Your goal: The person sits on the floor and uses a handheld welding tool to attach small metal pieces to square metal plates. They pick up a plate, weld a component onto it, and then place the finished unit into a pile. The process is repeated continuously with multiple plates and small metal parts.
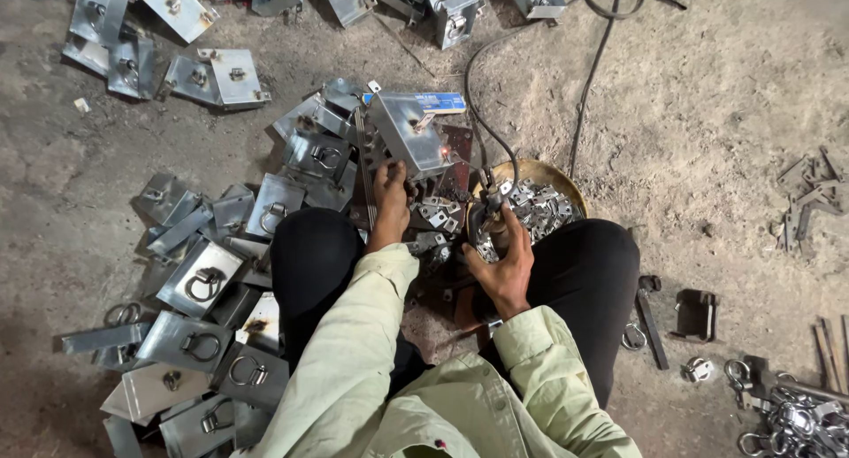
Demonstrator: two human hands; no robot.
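We see a dusty concrete floor (707, 113) serving as the work surface. Folded grey metal plates with ring handles (208, 281) lie heaped on it at the left, and more plates (212, 73) are scattered along the top edge. A shallow round pan (535, 171) full of small metal clips sits near the middle. Black cables (588, 95) snake across the dirt. Loose brackets (809, 197) lie at the right, and a pile of steel rings (796, 418) fills the lower right corner.

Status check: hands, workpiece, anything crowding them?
Left hand steadies metal plate. Right hand grips cabled tool. Small brackets crowd between.
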